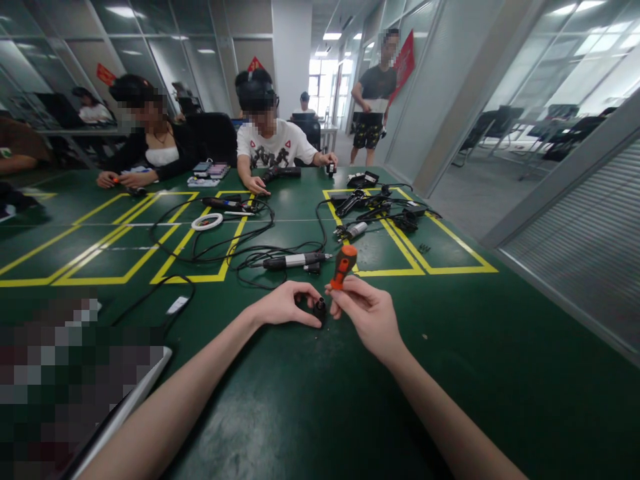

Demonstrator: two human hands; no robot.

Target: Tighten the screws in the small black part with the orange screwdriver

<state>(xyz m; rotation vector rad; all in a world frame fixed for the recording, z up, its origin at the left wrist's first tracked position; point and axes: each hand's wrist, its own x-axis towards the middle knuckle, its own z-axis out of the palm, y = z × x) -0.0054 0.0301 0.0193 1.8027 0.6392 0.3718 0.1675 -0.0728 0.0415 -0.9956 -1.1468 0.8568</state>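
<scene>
My left hand (pixel 287 303) rests low over the green table, thumb and fingers closed around a small black cylindrical part (pixel 320 307) with a round opening on top. Just to its right, my right hand (pixel 371 312) pinches a screwdriver (pixel 345 267) with an orange and black handle. The handle points up and its lower end is hidden by my fingers, so I cannot tell whether the tip touches the black part. Beyond both hands lies a grey and black electric screwdriver (pixel 296 261) with its cable.
Black cables and tools (pixel 367 205) lie among yellow tape lines at the back right. A white ring (pixel 207 221) and another handheld tool (pixel 227 205) sit further left. A laptop-like edge (pixel 145 380) is at front left. Two people wearing headsets work across the table (pixel 500 360).
</scene>
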